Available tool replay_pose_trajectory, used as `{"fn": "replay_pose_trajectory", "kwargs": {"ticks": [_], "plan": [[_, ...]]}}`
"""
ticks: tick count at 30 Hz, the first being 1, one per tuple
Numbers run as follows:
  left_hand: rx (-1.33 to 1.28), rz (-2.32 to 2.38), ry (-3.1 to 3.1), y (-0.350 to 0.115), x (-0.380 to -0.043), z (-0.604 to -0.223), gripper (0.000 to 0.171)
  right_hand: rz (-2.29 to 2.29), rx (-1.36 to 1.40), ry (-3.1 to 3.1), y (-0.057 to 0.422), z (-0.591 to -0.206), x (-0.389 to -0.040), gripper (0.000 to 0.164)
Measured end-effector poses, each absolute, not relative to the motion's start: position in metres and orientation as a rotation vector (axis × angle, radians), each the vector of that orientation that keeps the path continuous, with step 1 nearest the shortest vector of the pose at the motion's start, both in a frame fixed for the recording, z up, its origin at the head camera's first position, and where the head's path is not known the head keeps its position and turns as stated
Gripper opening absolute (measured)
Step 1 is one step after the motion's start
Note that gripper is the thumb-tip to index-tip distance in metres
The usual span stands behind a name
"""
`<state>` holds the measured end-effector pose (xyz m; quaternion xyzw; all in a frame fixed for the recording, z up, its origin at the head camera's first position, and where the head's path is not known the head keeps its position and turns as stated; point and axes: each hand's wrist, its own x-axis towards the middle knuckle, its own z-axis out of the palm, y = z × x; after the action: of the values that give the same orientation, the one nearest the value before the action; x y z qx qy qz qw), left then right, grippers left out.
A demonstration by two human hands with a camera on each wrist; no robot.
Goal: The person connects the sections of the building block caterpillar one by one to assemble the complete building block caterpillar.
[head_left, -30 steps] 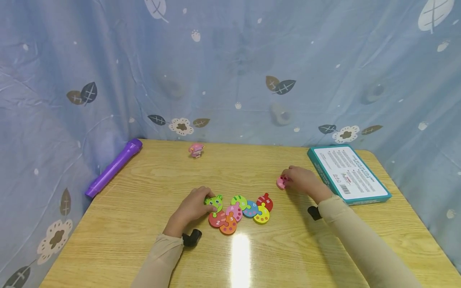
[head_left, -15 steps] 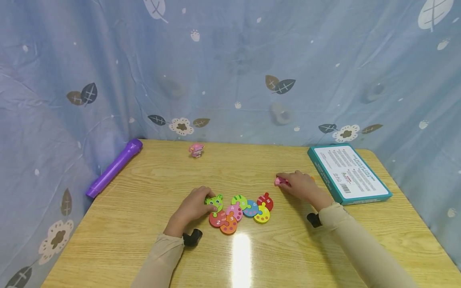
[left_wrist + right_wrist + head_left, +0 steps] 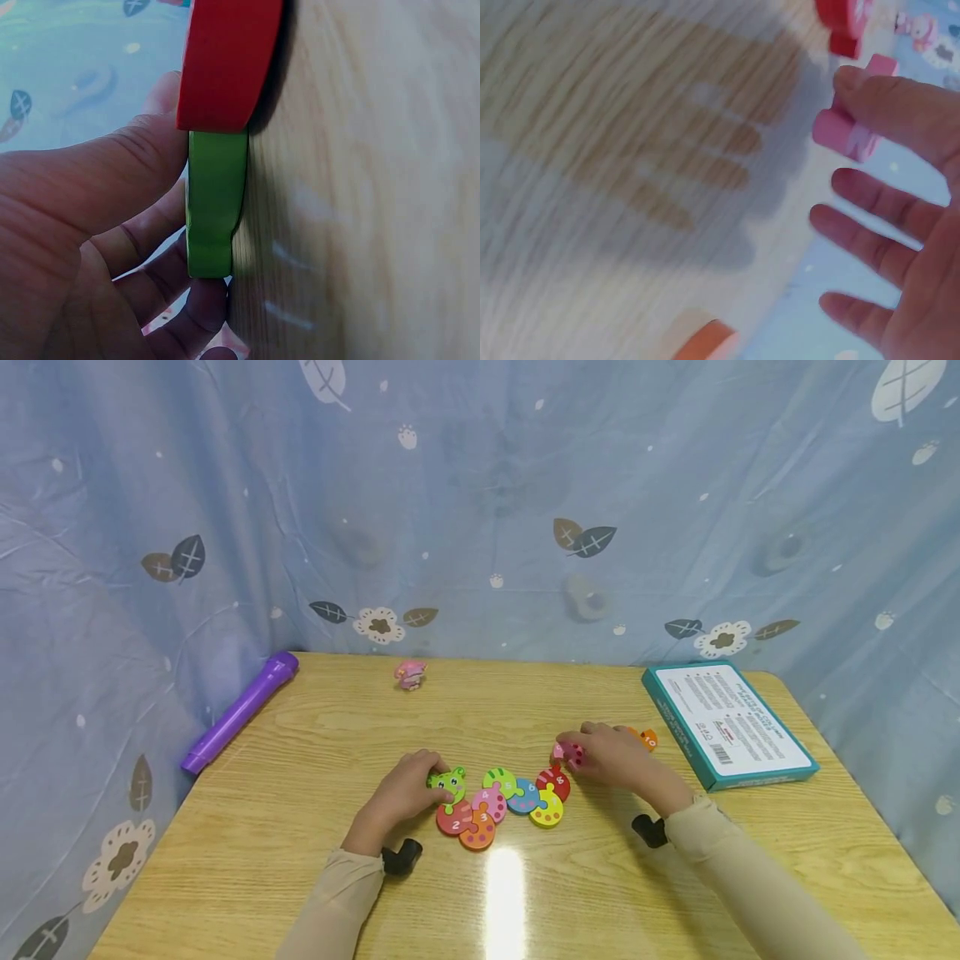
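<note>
My left hand point(image 3: 405, 793) grips the green caterpillar-head puzzle piece point(image 3: 453, 783), with thumb and fingers around its edge. That head heads a wavy chain of joined, numbered puzzle pieces, from the red 2 point(image 3: 450, 820) to the red 8 point(image 3: 551, 785). My right hand point(image 3: 618, 758) pinches a pink puzzle piece point(image 3: 558, 750) just above and beside the red 8. In the right wrist view the pink piece point(image 3: 832, 131) is held under the thumb, a little apart from the red piece point(image 3: 840, 16). Other fingers of that hand are spread.
An orange piece marked 10 point(image 3: 649, 740) lies behind my right hand, partly hidden. A teal-edged box point(image 3: 731, 722) is at the right. A purple toy microphone point(image 3: 240, 714) lies at the left edge, and a small pink figurine point(image 3: 410, 674) stands at the back.
My right hand has moved left and toward me with the pink piece, close to the red 8, uncovering the orange 10. My left hand stays on the green head piece.
</note>
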<state>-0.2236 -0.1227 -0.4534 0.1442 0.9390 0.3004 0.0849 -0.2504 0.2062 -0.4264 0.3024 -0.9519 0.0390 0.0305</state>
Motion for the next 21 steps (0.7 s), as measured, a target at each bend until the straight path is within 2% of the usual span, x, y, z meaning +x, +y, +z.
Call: {"fn": "replay_pose_trajectory", "kwargs": {"ticks": [12, 21], "plan": [[0.434, 0.891, 2.803, -0.121, -0.224, -0.453, 0.029, -0.064, 0.989, -2.959, 0.188, -0.424, -0.243, 0.043], [0.429, 0.895, 2.803, -0.122, -0.224, -0.455, 0.03, -0.125, 1.006, -2.984, 0.184, -0.426, -0.243, 0.038]]}}
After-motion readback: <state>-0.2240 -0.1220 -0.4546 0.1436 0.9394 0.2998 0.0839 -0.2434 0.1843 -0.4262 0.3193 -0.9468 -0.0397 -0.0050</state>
